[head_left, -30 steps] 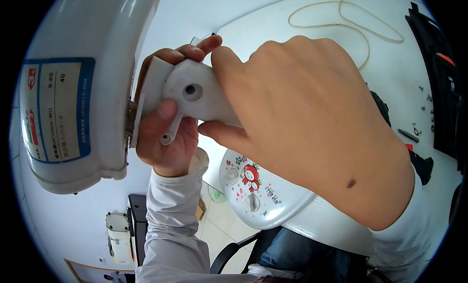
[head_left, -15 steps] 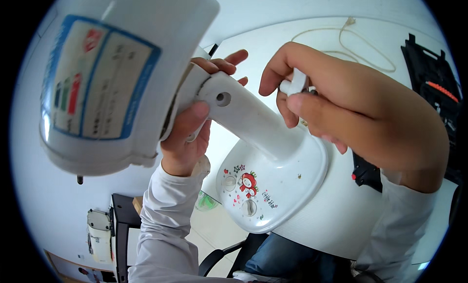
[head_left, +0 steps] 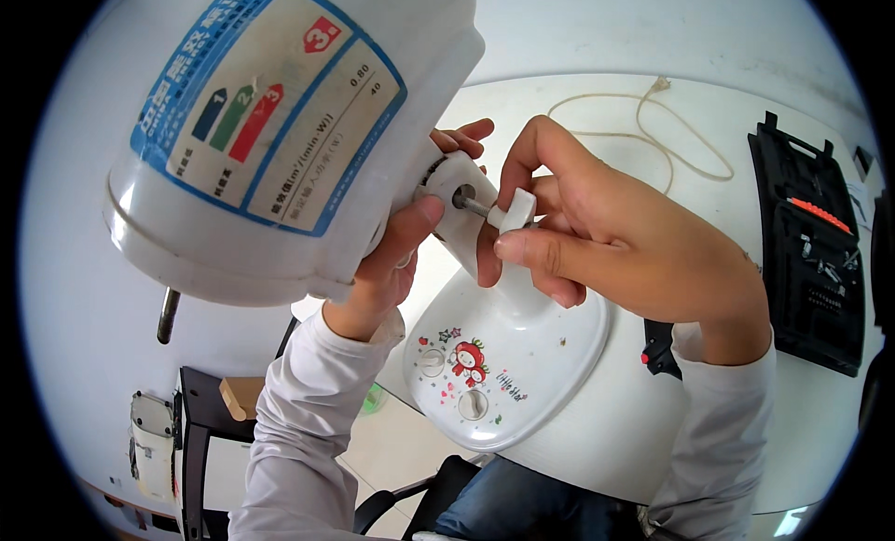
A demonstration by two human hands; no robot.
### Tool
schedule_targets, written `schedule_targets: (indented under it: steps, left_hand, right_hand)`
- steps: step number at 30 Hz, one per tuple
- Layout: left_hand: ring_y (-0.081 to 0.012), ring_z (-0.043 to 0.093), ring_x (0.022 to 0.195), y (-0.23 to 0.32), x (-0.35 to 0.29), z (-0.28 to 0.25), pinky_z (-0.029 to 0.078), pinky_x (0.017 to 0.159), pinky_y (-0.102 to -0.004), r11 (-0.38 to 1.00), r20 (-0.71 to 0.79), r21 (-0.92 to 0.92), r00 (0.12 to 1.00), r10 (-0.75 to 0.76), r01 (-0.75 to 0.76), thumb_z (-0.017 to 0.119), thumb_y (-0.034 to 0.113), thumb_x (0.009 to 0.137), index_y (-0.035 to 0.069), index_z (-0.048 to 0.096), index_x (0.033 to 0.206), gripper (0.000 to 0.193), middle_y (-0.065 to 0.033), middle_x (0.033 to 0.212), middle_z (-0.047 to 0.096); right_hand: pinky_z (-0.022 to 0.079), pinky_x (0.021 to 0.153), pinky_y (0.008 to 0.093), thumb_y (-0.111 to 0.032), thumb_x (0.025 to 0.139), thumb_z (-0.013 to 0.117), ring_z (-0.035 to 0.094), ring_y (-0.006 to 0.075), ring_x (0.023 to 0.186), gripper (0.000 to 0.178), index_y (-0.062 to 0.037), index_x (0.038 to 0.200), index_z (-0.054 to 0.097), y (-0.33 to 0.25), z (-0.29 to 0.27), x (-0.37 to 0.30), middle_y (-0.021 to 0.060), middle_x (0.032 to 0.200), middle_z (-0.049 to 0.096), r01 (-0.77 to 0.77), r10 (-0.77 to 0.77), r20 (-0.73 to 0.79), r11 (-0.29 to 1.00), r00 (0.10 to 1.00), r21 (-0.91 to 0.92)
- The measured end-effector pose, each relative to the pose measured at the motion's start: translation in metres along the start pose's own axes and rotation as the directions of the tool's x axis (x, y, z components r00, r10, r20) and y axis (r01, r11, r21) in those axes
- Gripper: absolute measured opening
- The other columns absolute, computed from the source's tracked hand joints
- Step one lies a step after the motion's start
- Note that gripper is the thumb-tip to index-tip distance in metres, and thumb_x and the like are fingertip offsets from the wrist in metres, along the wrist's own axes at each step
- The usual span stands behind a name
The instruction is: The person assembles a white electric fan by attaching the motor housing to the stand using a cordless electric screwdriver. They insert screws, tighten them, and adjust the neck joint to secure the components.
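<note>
A white fan motor housing [head_left: 177,238] with a blue-edged label looms at the upper left, a metal shaft protruding below it. My left hand [head_left: 396,247] is wrapped round the joint where the housing meets the white fan neck [head_left: 461,233], thumb in front, some fingers showing behind. My right hand [head_left: 615,238] pinches a thumbscrew [head_left: 516,213] by its white plastic head. Its metal shank points left, with the tip at the round hole in the neck; how deep it sits cannot be seen. Below, the neck joins a white base [head_left: 536,355] with two round knobs and red cartoon prints.
The base stands on a white table [head_left: 615,429]. A pale cord [head_left: 643,122] loops at the back. On the right lies an open black tool case [head_left: 806,261], with a black tool [head_left: 660,350] near my right wrist. A black chair [head_left: 410,499] is below.
My right hand has moved left and turned, bringing the thumbscrew from open air to the neck's hole. The motor housing and my left hand have shifted right in view.
</note>
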State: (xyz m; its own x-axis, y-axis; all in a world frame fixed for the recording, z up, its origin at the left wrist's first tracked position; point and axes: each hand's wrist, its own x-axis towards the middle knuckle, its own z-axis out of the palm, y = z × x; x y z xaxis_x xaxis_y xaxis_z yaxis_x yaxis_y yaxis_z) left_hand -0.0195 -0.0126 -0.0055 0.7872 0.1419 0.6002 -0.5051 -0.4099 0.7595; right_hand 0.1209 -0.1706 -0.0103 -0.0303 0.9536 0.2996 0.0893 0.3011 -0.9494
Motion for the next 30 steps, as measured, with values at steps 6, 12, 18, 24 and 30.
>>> schedule_targets:
  steps: [6, 12, 18, 24, 30]
  left_hand:
    - [-0.0381, 0.046, 0.118, 0.001, -0.002, 0.001, 0.04, 0.095, -0.0485, 1.0, -0.023, -0.006, 1.0, 0.011, -0.011, 0.057, 0.012, 0.081, 0.001, 0.048, 0.117, 0.039, -0.0139, 0.11, 0.053]
    - [-0.0264, 0.052, 0.106, 0.009, -0.003, 0.007, 0.046, 0.086, -0.0362, 0.992, -0.122, 0.076, 0.989, -0.087, 0.097, 0.056, 0.018, 0.074, -0.001, 0.046, 0.116, 0.047, -0.0133, 0.108, 0.05]
    - [-0.0291, 0.051, 0.109, 0.004, -0.006, 0.005, 0.047, 0.091, -0.0429, 0.996, -0.171, 0.058, 0.983, -0.06, 0.071, 0.055, 0.015, 0.075, -0.001, 0.045, 0.118, 0.047, -0.0118, 0.11, 0.049]
    - [-0.0338, 0.05, 0.113, 0.007, -0.006, 0.003, 0.044, 0.095, -0.0475, 0.987, -0.153, 0.067, 0.979, -0.133, 0.144, 0.057, 0.013, 0.074, -0.001, 0.044, 0.119, 0.049, -0.013, 0.113, 0.05]
    - [-0.0342, 0.052, 0.11, 0.003, -0.004, 0.0, 0.045, 0.094, -0.0461, 0.988, -0.147, 0.027, 0.978, -0.148, 0.154, 0.058, 0.015, 0.073, -0.001, 0.045, 0.118, 0.049, -0.0154, 0.11, 0.053]
  right_hand:
    - [0.036, 0.05, 0.0203, -0.009, 0.09, 0.051, 0.043, 0.0082, 0.053, 0.02, -0.0042, 0.101, 0.035, 0.0, 0.007, 0.004, 0.0118, 0.081, 0.061, 0.026, -0.03, -0.072, 0.998, 0.997, -0.052]
    - [0.037, 0.051, 0.0215, -0.01, 0.09, 0.053, 0.048, 0.0087, 0.054, 0.018, -0.0058, 0.099, 0.038, 0.004, 0.015, 0.014, 0.0084, 0.07, 0.062, 0.088, -0.099, -0.153, 0.993, 0.983, -0.076]
    - [0.038, 0.051, 0.0217, -0.009, 0.088, 0.055, 0.05, 0.0099, 0.052, 0.026, -0.005, 0.106, 0.037, 0.002, 0.022, 0.018, 0.0079, 0.064, 0.059, 0.073, -0.117, -0.278, 0.984, 0.953, -0.166]
    - [0.038, 0.05, 0.0214, -0.008, 0.085, 0.059, 0.05, 0.0103, 0.049, 0.036, -0.0046, 0.112, 0.035, 0.003, 0.025, 0.019, 0.0076, 0.063, 0.059, 0.082, -0.12, -0.296, 0.987, 0.948, -0.137]
    - [0.039, 0.051, 0.0206, -0.007, 0.081, 0.064, 0.054, 0.0107, 0.053, 0.044, -0.0053, 0.114, 0.034, 0.004, 0.022, 0.019, 0.0087, 0.067, 0.06, 0.083, -0.104, -0.255, 0.992, 0.961, -0.091]
